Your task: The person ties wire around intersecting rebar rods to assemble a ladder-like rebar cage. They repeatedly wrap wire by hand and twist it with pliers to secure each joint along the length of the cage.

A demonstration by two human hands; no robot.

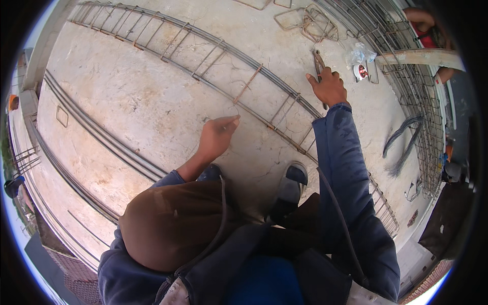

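My right hand (pixel 331 88) reaches out to the floor over a pair of rusty pincers (pixel 318 62). Its fingers curl over the handles, while the thumb sticks out to the left. My left hand (pixel 216 136) is closed in a pinch, beside the near bar of a long rebar cage (pixel 203 80). A thin wire shows by its fingertips, but whether they hold it I cannot make out. The cage lies diagonally across the floor, with rusty stirrups between its long bars. One stirrup (pixel 248 84) crosses just beyond my left fingertips.
Loose long bars (pixel 101 127) lie at the left, by a small square stirrup (pixel 62 116). Bent stirrups (pixel 307 24) are heaped at the back. Stacked cages (pixel 406 76), black tie wire (pixel 401 142), a clear plastic bag (pixel 362 52) and a round tub (pixel 360 72) are on the right, near another person's arm (pixel 421 19).
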